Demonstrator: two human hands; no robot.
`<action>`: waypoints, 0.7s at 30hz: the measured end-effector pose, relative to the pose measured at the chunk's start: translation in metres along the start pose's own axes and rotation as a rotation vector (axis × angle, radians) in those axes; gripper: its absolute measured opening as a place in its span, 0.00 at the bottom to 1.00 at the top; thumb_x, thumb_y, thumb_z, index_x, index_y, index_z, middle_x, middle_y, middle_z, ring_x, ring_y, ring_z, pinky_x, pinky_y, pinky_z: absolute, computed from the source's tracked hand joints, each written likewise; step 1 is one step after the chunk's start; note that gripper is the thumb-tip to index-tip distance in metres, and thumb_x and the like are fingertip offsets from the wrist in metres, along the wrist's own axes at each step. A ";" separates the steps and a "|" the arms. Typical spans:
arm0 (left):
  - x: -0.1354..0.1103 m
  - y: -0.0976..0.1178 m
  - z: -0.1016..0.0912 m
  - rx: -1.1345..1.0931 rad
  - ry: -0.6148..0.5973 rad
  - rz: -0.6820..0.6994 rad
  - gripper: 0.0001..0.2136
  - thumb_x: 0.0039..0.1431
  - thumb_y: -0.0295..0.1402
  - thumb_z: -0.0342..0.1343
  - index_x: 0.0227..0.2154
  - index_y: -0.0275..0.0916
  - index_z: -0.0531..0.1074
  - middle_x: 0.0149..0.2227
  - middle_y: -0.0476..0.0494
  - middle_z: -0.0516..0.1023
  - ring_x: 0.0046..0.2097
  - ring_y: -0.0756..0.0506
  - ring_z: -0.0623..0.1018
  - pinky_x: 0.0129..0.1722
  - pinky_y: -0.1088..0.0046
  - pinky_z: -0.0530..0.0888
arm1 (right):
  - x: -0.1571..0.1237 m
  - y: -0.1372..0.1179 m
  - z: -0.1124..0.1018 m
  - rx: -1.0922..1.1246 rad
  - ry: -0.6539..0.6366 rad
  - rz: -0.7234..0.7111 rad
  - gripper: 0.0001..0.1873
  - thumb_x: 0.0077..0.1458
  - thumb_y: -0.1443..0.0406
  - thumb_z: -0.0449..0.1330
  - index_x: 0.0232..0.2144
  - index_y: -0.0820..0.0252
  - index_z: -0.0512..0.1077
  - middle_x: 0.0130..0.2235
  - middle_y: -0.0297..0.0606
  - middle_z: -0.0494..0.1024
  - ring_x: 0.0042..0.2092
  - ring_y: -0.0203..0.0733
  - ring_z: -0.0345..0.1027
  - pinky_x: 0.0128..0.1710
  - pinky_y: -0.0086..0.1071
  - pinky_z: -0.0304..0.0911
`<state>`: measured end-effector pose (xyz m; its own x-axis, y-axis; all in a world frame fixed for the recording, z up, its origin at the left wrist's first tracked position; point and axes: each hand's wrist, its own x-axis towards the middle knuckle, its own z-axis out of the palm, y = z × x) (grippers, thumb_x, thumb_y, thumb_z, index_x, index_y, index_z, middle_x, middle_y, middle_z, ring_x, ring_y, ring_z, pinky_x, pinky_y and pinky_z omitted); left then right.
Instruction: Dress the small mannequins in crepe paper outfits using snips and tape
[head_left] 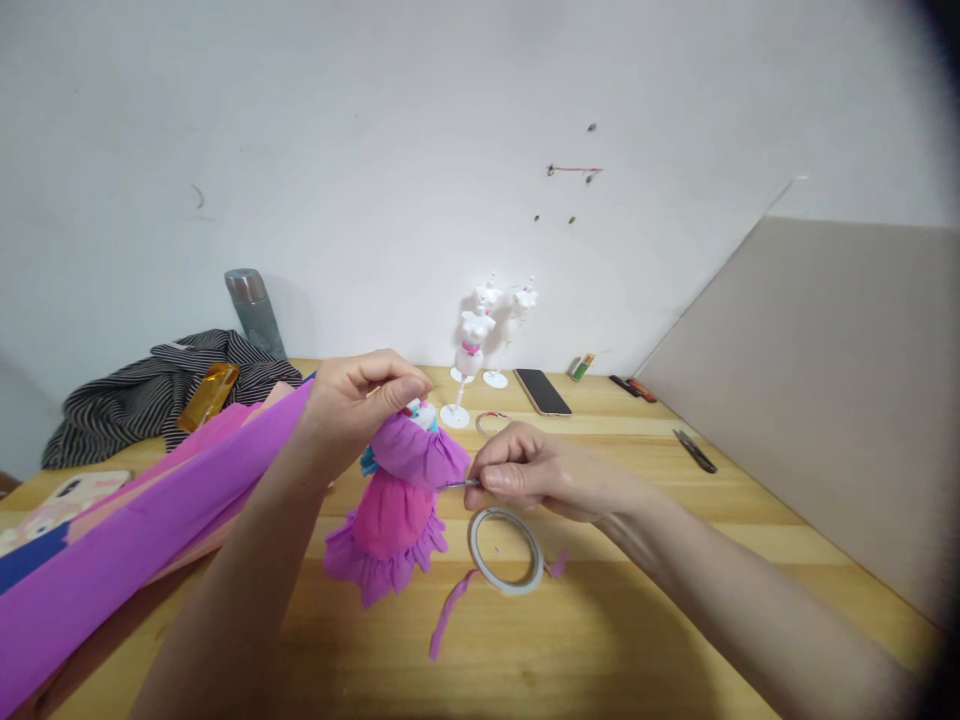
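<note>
A small doll (421,413) wears a crepe-paper dress (394,515) with a pink skirt, a purple ruffled hem and a purple upper layer. Around the doll's top my left hand (367,395) is closed, and its fingers partly hide the head. My right hand (517,470) pinches a thin, pointed metal tool (456,485); its tip touches the edge of the purple layer. Most of that tool is hidden in my fingers. Just below my right hand lies a roll of white tape (474,545), with purple paper scraps (450,612) beside it.
White mannequin stands (474,345) rise near the wall, with a phone (543,391) to their right. Rolls of coloured crepe paper (150,540) cover the left side, before striped cloth (97,405) and a bottle (255,310). Black-handled snips (694,451) lie at right.
</note>
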<state>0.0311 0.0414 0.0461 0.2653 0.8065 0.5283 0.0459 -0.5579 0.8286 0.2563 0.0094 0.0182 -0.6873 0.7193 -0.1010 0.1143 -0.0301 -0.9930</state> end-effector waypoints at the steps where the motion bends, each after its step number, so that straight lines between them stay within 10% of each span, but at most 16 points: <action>1: 0.000 0.000 0.000 0.001 0.000 0.000 0.07 0.52 0.32 0.61 0.22 0.36 0.78 0.24 0.48 0.78 0.28 0.51 0.73 0.30 0.77 0.69 | 0.000 0.000 0.000 -0.002 0.002 0.005 0.23 0.51 0.49 0.65 0.28 0.68 0.78 0.14 0.21 0.52 0.19 0.27 0.39 0.20 0.29 0.34; 21: -0.001 0.005 0.001 0.031 0.019 -0.007 0.06 0.50 0.31 0.61 0.20 0.37 0.77 0.23 0.48 0.78 0.27 0.50 0.73 0.29 0.75 0.70 | -0.002 -0.004 -0.001 0.007 0.030 0.049 0.22 0.50 0.51 0.66 0.27 0.68 0.77 0.14 0.21 0.53 0.18 0.26 0.39 0.19 0.29 0.34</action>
<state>0.0322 0.0376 0.0496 0.2461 0.8142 0.5259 0.0775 -0.5574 0.8266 0.2585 0.0088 0.0221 -0.6590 0.7374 -0.1479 0.1422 -0.0710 -0.9873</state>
